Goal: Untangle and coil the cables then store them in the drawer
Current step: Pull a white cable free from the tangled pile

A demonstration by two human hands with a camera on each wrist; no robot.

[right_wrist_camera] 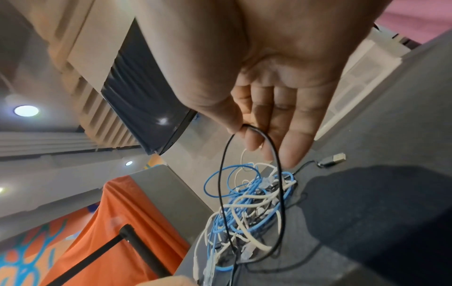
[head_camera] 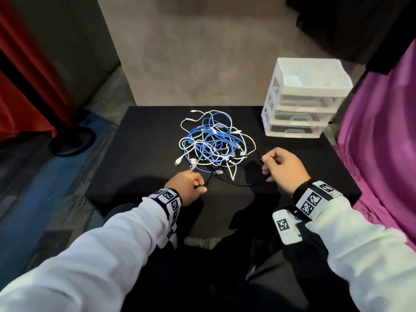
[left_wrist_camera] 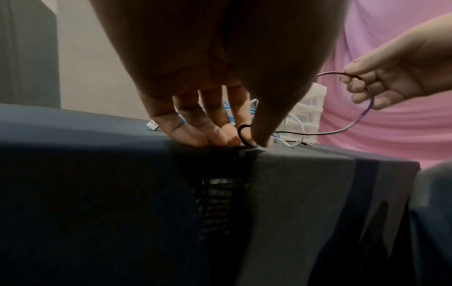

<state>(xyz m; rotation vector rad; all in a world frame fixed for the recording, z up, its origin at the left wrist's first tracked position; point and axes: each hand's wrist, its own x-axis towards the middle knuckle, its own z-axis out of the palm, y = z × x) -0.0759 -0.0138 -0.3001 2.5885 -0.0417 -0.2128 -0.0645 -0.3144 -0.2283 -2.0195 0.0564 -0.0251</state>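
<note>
A tangle of blue, white and black cables [head_camera: 211,143] lies in the middle of the black table [head_camera: 146,154]. A thin black cable [head_camera: 243,184] runs out of the tangle and spans between both hands. My left hand [head_camera: 201,186] pinches the black cable [left_wrist_camera: 244,135] between thumb and forefinger at the table's near edge, the other fingertips resting on the top. My right hand [head_camera: 266,167] is raised right of the tangle and pinches a loop of the black cable [right_wrist_camera: 221,183] that hangs down to the tangle [right_wrist_camera: 247,209]. A white three-drawer unit [head_camera: 304,102] stands at the back right, drawers closed.
A grey USB plug [right_wrist_camera: 332,159] lies on the table near the right hand. Purple cloth [head_camera: 378,143] hangs along the right side. A red curtain [head_camera: 27,75] and a round black stand base [head_camera: 72,140] are on the floor at left.
</note>
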